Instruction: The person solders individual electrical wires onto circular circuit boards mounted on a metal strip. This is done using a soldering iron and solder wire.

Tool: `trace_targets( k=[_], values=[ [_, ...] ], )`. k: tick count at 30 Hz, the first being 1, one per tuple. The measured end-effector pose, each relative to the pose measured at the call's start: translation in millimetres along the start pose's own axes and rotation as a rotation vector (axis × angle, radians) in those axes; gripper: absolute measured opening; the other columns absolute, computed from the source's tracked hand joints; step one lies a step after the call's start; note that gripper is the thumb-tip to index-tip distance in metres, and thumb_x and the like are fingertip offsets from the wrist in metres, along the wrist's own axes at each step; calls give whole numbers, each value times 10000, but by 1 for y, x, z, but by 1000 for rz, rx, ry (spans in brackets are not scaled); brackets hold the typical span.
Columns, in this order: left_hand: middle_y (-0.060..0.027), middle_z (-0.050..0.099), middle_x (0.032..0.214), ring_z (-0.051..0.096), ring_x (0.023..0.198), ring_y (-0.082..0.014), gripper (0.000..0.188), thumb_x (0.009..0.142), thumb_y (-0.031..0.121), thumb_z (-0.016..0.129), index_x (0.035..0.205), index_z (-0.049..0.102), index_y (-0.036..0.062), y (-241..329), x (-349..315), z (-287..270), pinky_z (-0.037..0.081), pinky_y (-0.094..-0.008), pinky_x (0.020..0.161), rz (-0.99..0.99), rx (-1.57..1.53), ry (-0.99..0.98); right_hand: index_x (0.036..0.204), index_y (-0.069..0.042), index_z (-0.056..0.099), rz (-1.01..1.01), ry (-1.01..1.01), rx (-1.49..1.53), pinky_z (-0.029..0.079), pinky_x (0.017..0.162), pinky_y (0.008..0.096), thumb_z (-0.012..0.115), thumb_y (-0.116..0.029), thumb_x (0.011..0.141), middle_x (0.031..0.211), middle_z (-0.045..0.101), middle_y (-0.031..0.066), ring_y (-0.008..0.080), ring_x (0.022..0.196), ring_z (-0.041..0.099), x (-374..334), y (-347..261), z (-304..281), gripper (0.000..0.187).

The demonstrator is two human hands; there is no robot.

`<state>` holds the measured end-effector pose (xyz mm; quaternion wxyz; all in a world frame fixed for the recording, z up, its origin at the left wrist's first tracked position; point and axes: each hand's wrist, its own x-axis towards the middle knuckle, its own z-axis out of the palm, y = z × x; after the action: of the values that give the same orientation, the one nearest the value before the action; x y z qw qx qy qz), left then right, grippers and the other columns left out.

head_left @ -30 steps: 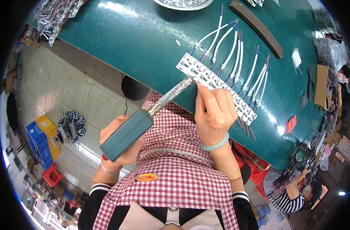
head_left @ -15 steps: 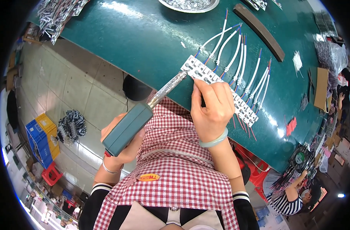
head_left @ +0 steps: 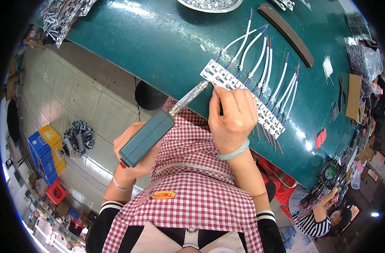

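Observation:
My left hand (head_left: 147, 162) is closed round the green handle of a soldering iron (head_left: 148, 138). Its long metal barrel slants up to the right, and the tip is at the near edge of a white circuit board strip (head_left: 219, 76). Beside that tip my right hand (head_left: 234, 111) pinches what looks like a thin red wire (head_left: 212, 84) against the board's edge; the fingers partly hide it. White cables (head_left: 257, 71) with bared red and blue ends run from the board's far side. Several red wires (head_left: 269, 135) hang from its near edge, right of my hand.
The board lies on a green table (head_left: 158, 50). Behind it are a dark curved bar (head_left: 286, 33) and a metal dish (head_left: 211, 5). To the right lie white wires (head_left: 327, 69), red wires (head_left: 320, 137) and a cardboard box (head_left: 353, 98). A co-worker (head_left: 316, 221) sits at lower right.
The soldering iron has shifted slightly right and its tip has moved from the board's face to its near edge, close to my right fingertips. My right hand has barely moved.

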<state>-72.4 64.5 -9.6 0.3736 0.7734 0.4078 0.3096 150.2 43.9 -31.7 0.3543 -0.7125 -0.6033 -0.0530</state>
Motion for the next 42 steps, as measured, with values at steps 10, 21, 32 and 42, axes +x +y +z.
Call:
trace_targets(
  k=[10,21,32,42],
  values=[
    [-139,649,822,647,664,-247,200,696,-51,720,892,678,-38,-9,-23,-3,502,-299,584,-130,-98,68,863,-50,683,-19,0,-32,402,592,377,740,42,705,703,525,69,251,658,535,0,-1,1,191],
    [-122,667,1056,631,872,-189,444,786,6,744,1206,607,-42,1,-7,-72,501,-309,796,89,102,574,852,-58,675,24,9,-16,447,630,384,745,5,737,728,538,71,252,693,559,-3,0,2,149],
    [-157,635,918,550,678,-147,494,799,-22,602,1282,532,-98,58,1,-151,427,-249,621,187,-79,418,816,-56,646,18,36,14,466,649,390,742,-22,745,751,536,80,269,736,576,-2,0,5,124],
    [-50,661,980,578,719,-86,392,800,-35,723,1182,639,-10,-9,-29,-9,463,-228,597,-178,-120,58,806,-51,639,40,40,39,469,642,386,741,-2,733,745,535,81,269,729,576,-1,2,5,134]
  ],
)
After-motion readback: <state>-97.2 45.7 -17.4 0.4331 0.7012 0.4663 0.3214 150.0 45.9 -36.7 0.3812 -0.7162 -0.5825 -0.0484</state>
